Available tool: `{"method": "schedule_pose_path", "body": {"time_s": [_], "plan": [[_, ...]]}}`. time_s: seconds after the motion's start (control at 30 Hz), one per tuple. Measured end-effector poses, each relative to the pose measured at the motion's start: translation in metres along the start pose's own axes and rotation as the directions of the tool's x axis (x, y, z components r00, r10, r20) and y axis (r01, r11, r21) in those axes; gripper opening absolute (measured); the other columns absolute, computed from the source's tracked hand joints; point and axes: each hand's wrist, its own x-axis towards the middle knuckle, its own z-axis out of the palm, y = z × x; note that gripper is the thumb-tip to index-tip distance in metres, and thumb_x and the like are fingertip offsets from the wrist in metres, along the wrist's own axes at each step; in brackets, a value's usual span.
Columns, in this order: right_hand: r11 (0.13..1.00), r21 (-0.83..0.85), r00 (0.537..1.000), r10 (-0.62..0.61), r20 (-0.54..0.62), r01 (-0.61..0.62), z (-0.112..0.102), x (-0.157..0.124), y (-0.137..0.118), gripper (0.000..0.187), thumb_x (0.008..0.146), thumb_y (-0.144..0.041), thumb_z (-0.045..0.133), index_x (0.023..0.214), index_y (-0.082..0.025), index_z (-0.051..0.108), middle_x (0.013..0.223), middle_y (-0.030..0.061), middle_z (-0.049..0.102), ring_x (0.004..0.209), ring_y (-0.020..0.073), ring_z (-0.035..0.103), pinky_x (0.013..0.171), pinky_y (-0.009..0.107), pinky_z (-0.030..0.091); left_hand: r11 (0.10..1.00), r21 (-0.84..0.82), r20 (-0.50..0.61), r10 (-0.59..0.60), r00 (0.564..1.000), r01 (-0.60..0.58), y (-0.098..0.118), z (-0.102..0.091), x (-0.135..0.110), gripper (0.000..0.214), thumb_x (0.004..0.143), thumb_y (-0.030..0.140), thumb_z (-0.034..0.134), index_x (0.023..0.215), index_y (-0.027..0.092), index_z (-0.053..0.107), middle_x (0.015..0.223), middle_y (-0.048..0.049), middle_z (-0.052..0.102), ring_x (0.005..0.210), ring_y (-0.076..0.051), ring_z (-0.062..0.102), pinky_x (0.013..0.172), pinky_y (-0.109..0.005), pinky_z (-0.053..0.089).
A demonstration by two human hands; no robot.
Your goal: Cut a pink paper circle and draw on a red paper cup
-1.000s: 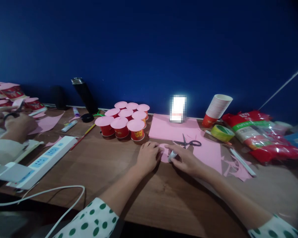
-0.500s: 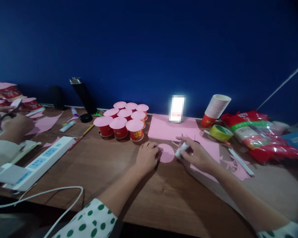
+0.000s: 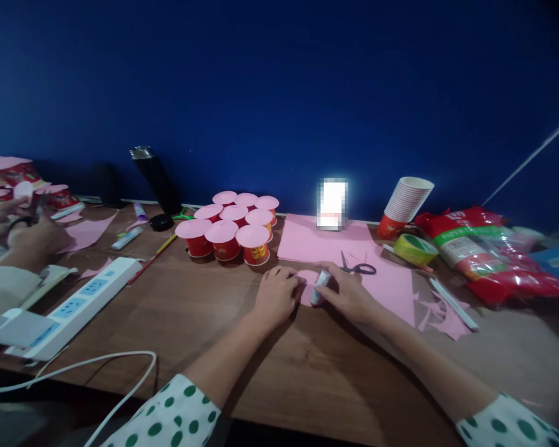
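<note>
Up close on the brown wood-grain surface (image 3: 242,372), the left hand (image 3: 276,295) lies knuckles-up, grasping nothing, fingertips pinning a pink paper disc (image 3: 306,279). The right hand (image 3: 351,297) grips a white glue stick (image 3: 320,287), near upright, lower end on the disc. Beyond lie black scissors (image 3: 359,268) and pink-capped red cups (image 3: 228,231), their lettering unreadable.

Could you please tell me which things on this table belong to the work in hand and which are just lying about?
In use: left hand holds down the pink paper circle; right hand grips the glue stick against it.

Lying about: scissors, pink paper sheet, tape roll, stack of paper cups, power strip, black flask.
</note>
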Motion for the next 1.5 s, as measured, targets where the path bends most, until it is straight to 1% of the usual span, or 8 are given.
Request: {"method": "schedule_pose_path", "body": {"time_s": [0.23,0.47,0.67,0.8,0.9,1.03,1.2,1.5], "plan": [[0.999,-0.031,0.999,0.024,0.045,-0.023,0.01,0.011,0.009,0.034,0.086,-0.027,0.054,0.118,-0.016,0.057,0.086,0.0049,0.07,0.072,0.0184,0.064,0.068,0.03,0.049,1.0,0.013,-0.011,-0.001,1.0,0.001,0.001,0.001,0.0,0.023,0.089,0.028,0.051,0.104,0.03,0.069,0.111,-0.0023,0.064,0.103,-0.022,0.051,0.089,-0.038,0.041],[0.988,-0.149,0.998,0.04,0.046,-0.033,0.006,0.016,0.011,0.033,0.087,-0.034,0.056,0.115,-0.017,0.062,0.098,0.008,0.072,0.089,0.0221,0.066,0.076,0.031,0.048,1.0,0.02,-0.037,0.005,0.999,-0.004,0.001,0.002,0.0,0.024,0.091,0.031,0.048,0.101,0.029,0.07,0.11,-0.0032,0.064,0.1,-0.021,0.051,0.089,-0.037,0.041],[0.985,-0.163,0.998,0.051,-0.03,-0.055,0.006,0.015,0.006,0.028,0.082,-0.036,0.062,0.104,-0.018,0.063,0.079,0.0024,0.07,0.068,0.0176,0.064,0.064,0.027,0.045,1.0,0.014,-0.029,0.008,1.0,-0.008,0.001,0.0,0.0,0.024,0.092,0.032,0.047,0.1,0.027,0.069,0.111,-0.0036,0.064,0.102,-0.022,0.051,0.088,-0.038,0.041],[0.988,-0.157,0.998,-0.022,-0.066,0.012,0.008,0.011,0.004,0.025,0.079,-0.033,0.067,0.1,-0.019,0.063,0.077,0.0008,0.069,0.069,0.0171,0.063,0.064,0.026,0.045,1.0,0.0,-0.017,0.007,1.0,-0.007,0.001,-0.001,0.0,0.024,0.091,0.031,0.048,0.102,0.028,0.069,0.112,-0.0036,0.063,0.102,-0.022,0.052,0.089,-0.037,0.041],[0.988,-0.126,0.993,-0.098,-0.072,0.088,0.008,0.007,0.006,0.026,0.079,-0.029,0.068,0.103,-0.019,0.063,0.088,0.0031,0.071,0.077,0.0185,0.064,0.07,0.028,0.047,1.0,0.005,-0.001,0.008,1.0,-0.008,0.001,-0.001,0.0,0.024,0.091,0.03,0.048,0.103,0.028,0.069,0.112,-0.0037,0.063,0.102,-0.022,0.051,0.089,-0.037,0.04],[0.973,-0.064,0.974,-0.225,-0.039,0.222,0.007,0.001,0.013,0.03,0.081,-0.021,0.065,0.11,-0.022,0.061,0.107,0.0058,0.069,0.093,0.02,0.064,0.082,0.031,0.048,1.0,0.02,0.009,0.005,1.0,-0.005,0.001,-0.002,0.001,0.024,0.091,0.03,0.048,0.102,0.027,0.068,0.114,-0.0038,0.063,0.103,-0.023,0.051,0.088,-0.038,0.04],[0.946,-0.062,0.948,-0.319,0.004,0.318,0.009,-0.002,0.014,0.034,0.083,-0.017,0.063,0.115,-0.024,0.06,0.11,0.0073,0.067,0.102,0.0222,0.062,0.088,0.037,0.048,1.0,0.0,0.023,0.009,1.0,-0.009,0.0,-0.002,0.0,0.024,0.088,0.03,0.05,0.105,0.027,0.067,0.117,-0.004,0.062,0.106,-0.024,0.05,0.09,-0.039,0.04],[0.941,-0.052,0.942,-0.336,-0.021,0.334,0.013,-0.001,0.012,0.032,0.085,-0.018,0.062,0.116,-0.025,0.06,0.11,0.0076,0.067,0.102,0.0222,0.062,0.09,0.039,0.049,1.0,0.004,0.012,0.009,1.0,-0.009,0.0,-0.002,-0.001,0.025,0.089,0.03,0.049,0.104,0.026,0.068,0.116,-0.0034,0.063,0.105,-0.023,0.05,0.09,-0.039,0.04]]}}
